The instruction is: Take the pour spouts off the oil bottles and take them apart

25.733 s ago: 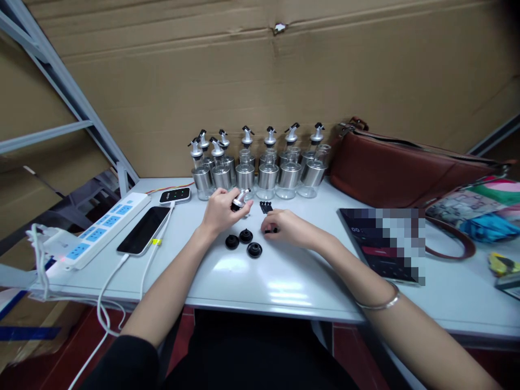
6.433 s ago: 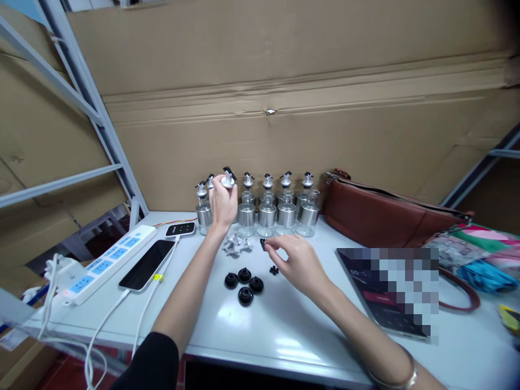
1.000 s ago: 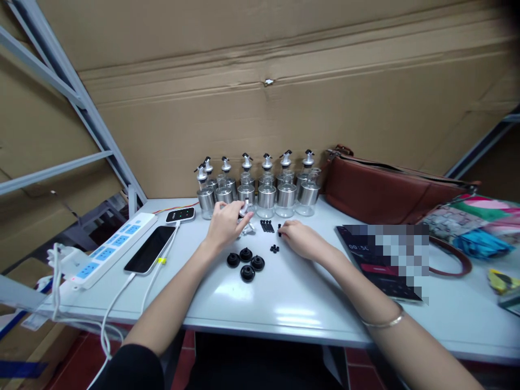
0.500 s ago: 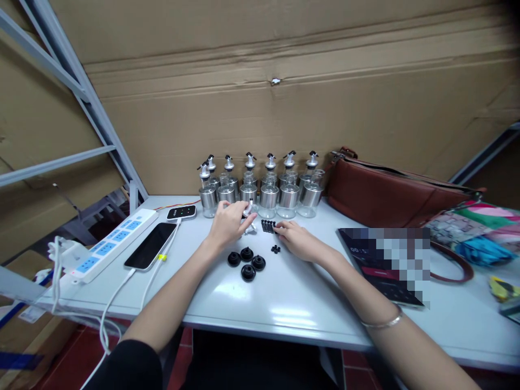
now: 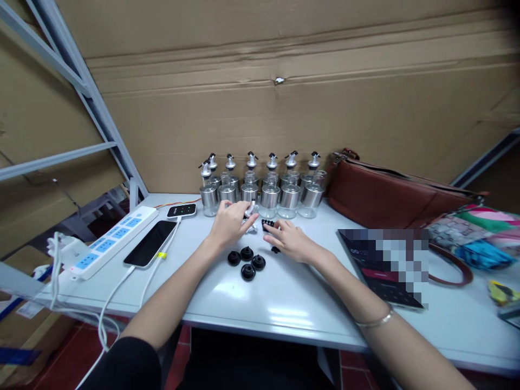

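So, L hand (image 5: 229,225), half-curled, is holding a silver spout (image 5: 251,208), prob. to steady it; R hand (image 5: 291,242) is hovering part-open nr black pegs (image 5: 267,222) at its 10 o'clock, any grip unclear; black stoppers (image 5: 248,272) are sitting bunched at L's 5, prob. for easy reach

Showing brown cardboard (image 5: 182,119) along the far side, creased sideways and torn at a small hole (image 5: 279,80). Framing the left with a grey rack (image 5: 99,111). Reflecting light (image 5: 289,315) off the near part of the glossy table (image 5: 276,292). Revealing red tiles (image 5: 352,359) below.
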Motion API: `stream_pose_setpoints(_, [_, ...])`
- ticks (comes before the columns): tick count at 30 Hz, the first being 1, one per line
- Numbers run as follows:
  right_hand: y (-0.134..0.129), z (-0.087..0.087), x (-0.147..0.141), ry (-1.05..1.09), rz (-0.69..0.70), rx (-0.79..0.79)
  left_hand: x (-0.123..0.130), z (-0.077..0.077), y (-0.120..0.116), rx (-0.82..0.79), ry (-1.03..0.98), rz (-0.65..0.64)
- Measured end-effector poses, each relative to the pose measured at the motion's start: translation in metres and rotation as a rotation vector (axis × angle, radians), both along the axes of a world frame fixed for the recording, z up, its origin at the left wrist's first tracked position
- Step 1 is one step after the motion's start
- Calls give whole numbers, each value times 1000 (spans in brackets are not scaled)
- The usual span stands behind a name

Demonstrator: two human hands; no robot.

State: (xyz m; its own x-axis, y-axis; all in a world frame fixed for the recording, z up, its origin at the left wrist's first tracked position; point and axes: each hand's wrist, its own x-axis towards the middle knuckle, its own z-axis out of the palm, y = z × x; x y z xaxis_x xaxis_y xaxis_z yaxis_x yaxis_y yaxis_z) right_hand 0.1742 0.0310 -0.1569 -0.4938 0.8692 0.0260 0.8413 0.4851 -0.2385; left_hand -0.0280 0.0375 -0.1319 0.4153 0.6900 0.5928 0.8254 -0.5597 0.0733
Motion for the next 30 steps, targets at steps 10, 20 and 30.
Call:
stream_pose_setpoints(10, [-3,3,1,11,8,-48,0,-1,0,-3,-5,-13])
stream_pose_setpoints(20, [-6,5,16,2,-14,-44,0,0,-1,-9,-1,-30])
stream_pose_setpoints(30, [-4,5,20,9,-11,-56,1,-2,0,-80,57,-102])
